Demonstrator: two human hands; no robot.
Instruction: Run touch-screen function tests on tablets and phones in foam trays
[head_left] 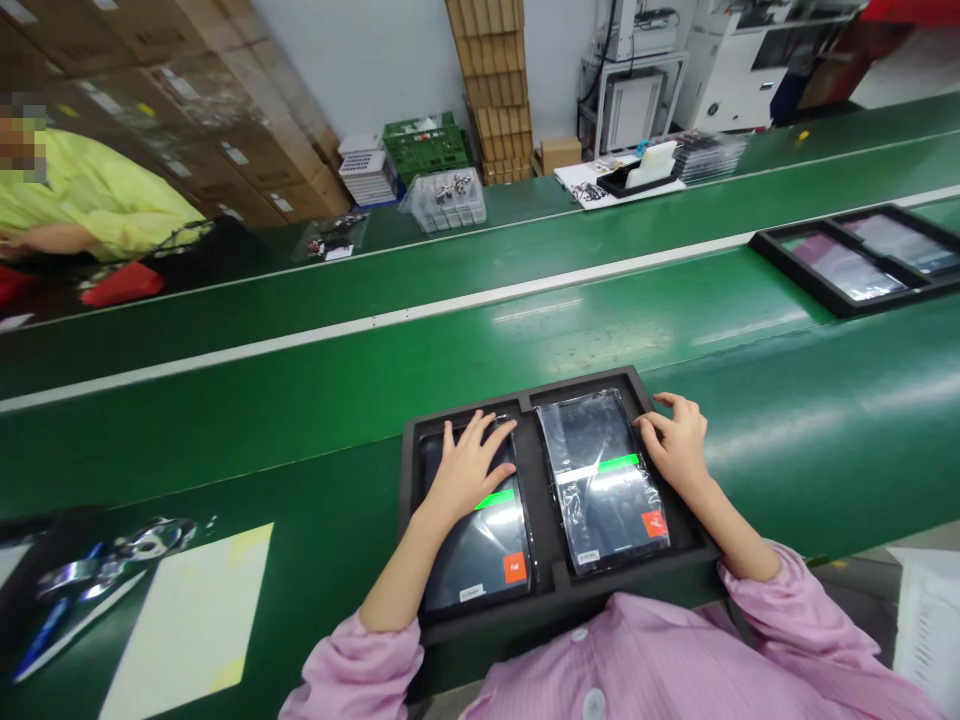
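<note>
A black foam tray (pixel 541 480) lies at the green bench's near edge, with two tablets set side by side in its recesses. My left hand (pixel 471 465) is spread open over the upper part of the left tablet (pixel 487 550), its fingertips on or just above the screen. My right hand (pixel 675 445) is at the tray's right rim beside the right tablet (pixel 607 490), fingers bent and apart, thumb side touching the rim. Clear film wraps the right tablet. Each tablet shows a green bar, an orange square and a small white label.
Another black tray (pixel 840 290) with tablets sits at the far right. A paper sheet (pixel 195 620), pens (pixel 75 630) and a roll of tape (pixel 154 540) lie at left. Across the line, a person in yellow (pixel 105 190) is at work near a clear bin (pixel 450 200).
</note>
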